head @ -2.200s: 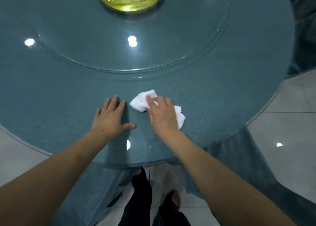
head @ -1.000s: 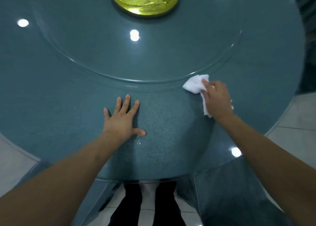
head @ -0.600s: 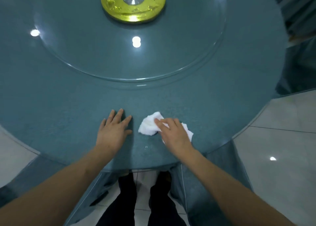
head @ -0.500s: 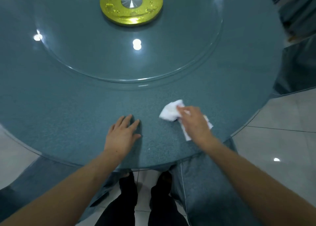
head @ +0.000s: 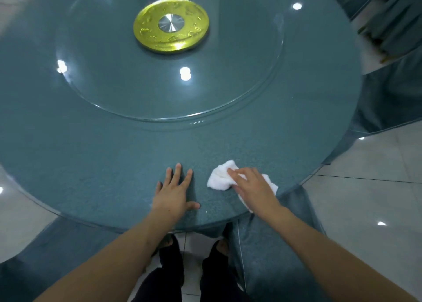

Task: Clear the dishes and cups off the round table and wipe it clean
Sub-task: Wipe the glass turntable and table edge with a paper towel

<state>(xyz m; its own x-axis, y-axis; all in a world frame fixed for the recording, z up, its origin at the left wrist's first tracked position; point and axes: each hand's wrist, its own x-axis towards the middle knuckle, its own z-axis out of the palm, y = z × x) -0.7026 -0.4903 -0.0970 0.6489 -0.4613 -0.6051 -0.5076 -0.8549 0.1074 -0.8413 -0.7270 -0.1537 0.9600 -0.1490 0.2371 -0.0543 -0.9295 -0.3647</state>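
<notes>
White cloth (head: 220, 178), crumpled, one item. Lies on the round table (head: 91, 160), on the outer ring between the glass turntable (head: 114, 84) and the table's near edge, close to that edge. Long axis runs slantwise, from a bunched end pointing toward the turntable down to a flatter end by the rim. No dishes or cups in view on the table.

Right hand (head: 253, 188): lies on top of the cloth, fingers bent over it and pressing it to the surface; fingertips reach toward the bunched end, which sticks out beyond them on the side toward the left hand. The flat end shows past the heel of the hand. This is the nearer hand, being in contact with the cloth.

Left hand (head: 174, 193): flat on the table, fingers straight and spread, thumb out to the side, holding nothing. Sits just beside the cloth, apart from it, equally close to the near edge.

Gold hub (head: 171, 26): centre of the turntable, well apart from both hands.

Judgement: wiping stage, clearing apparently done. The next stroke likely depends on the cloth's leading end facing the left hand; a sweep that way soon meets it, while the ring away from it lies open.
</notes>
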